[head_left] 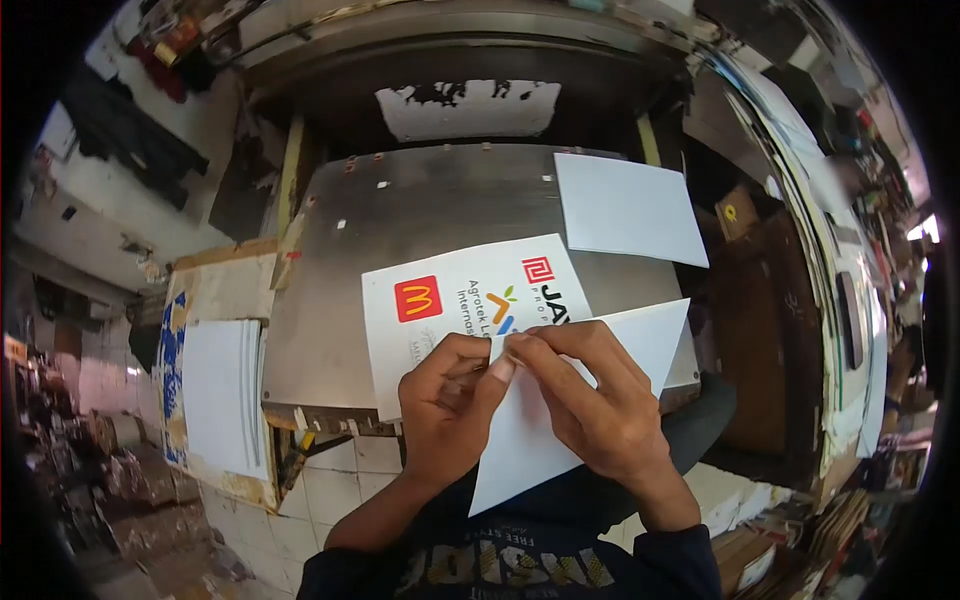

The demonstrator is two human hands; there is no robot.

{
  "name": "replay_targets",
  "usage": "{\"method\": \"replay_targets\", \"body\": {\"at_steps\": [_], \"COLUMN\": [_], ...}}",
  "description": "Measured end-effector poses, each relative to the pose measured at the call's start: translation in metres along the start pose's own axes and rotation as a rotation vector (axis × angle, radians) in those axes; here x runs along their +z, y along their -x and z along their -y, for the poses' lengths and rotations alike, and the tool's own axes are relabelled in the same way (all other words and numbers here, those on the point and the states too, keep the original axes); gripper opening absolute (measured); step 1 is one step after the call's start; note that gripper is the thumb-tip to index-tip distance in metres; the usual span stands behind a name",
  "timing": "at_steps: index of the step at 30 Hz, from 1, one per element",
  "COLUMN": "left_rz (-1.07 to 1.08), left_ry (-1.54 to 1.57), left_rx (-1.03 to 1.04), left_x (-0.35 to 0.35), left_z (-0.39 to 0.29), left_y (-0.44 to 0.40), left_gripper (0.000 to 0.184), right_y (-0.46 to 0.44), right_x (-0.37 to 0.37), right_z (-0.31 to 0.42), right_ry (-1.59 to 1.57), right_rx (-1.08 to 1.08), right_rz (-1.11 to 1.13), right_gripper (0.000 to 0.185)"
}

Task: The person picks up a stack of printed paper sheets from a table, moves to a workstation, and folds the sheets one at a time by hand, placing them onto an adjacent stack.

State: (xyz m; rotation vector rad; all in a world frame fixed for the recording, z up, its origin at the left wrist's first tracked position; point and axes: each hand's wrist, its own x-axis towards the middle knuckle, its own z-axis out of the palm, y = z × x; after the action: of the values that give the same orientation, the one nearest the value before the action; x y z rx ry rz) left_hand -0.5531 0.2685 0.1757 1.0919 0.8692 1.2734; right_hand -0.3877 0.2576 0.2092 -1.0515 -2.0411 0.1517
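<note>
My left hand (445, 410) and my right hand (605, 405) meet in front of my chest, fingertips pinched together at the top corner of a blank white sheet (535, 445). The sheet tilts down toward my lap, and its right corner sticks out past my right hand. Exactly what lies between the fingertips is hidden. Just beyond, a white sheet printed with colored logos (388, 350) lies on the metal tabletop (330, 370), partly covered by my hands and the blank sheet.
A stack of white paper (635, 210) lies at the tabletop's back right. More white sheets (225, 400) rest on a lower side stand at left. A dark press-like frame (470, 60) spans the back. Leaning boards (850, 300) stand at right.
</note>
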Motion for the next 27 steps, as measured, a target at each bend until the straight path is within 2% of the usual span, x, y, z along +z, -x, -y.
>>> {"method": "replay_targets", "body": {"at_steps": [5, 7, 9, 14, 17, 19, 20, 22, 23, 25, 26, 27], "left_rz": [0.116, 0.160, 0.172, 0.148, 0.146, 0.073, 0.079, -0.133, -0.172, -0.236, -0.257, -0.273], "left_ry": [-0.237, -0.451, -0.482, -0.548, -0.601, -0.403, -0.408, -0.491, -0.488, -0.496, -0.504, -0.544], "left_rx": [0.120, 0.292, 0.296, 0.321, 0.310, 0.122, 0.124, 0.038, 0.059, 0.067, 0.050, 0.081], "left_x": [-0.019, -0.020, -0.021, -0.019, -0.021, -0.024, -0.028, -0.041, -0.052, -0.093, -0.120, -0.143], "left_z": [-0.005, -0.009, -0.015, -0.006, -0.005, 0.003, 0.006, 0.010, 0.013, 0.025, 0.035, 0.042], "left_y": [0.003, 0.000, -0.001, 0.001, 0.004, 0.006, 0.002, -0.012, -0.023, -0.044, -0.051, -0.056], "left_gripper": [0.007, 0.014, 0.016, 0.017, 0.014, 0.013, 0.013, 0.013, 0.014, 0.014, 0.014, 0.013], "right_y": [-0.013, -0.014, -0.017, -0.007, -0.005, -0.008, -0.009, -0.004, 0.006, 0.042, 0.058, 0.072], "right_x": [-0.011, -0.014, -0.015, -0.002, 0.006, 0.009, 0.008, 0.006, -0.005, -0.032, -0.049, -0.064], "right_z": [0.014, 0.017, 0.019, 0.014, 0.012, 0.002, -0.004, -0.017, -0.025, -0.050, -0.059, -0.061], "right_ry": [0.139, 0.195, 0.277, 0.366, 0.274, 0.004, -0.146, -0.807, -0.895, -0.884, -0.657, -0.443], "right_rx": [-0.059, -0.091, -0.153, -0.224, -0.093, 0.050, 0.181, 0.523, 0.576, 0.609, 0.639, 0.775], "right_rz": [0.245, 0.295, 0.374, 0.373, 0.331, 0.204, 0.124, -0.120, -0.228, -0.374, -0.397, -0.441], "right_gripper": [0.050, 0.050, 0.050, 0.055, 0.049, 0.044, 0.032, 0.016, 0.013, 0.016, 0.018, 0.016]}}
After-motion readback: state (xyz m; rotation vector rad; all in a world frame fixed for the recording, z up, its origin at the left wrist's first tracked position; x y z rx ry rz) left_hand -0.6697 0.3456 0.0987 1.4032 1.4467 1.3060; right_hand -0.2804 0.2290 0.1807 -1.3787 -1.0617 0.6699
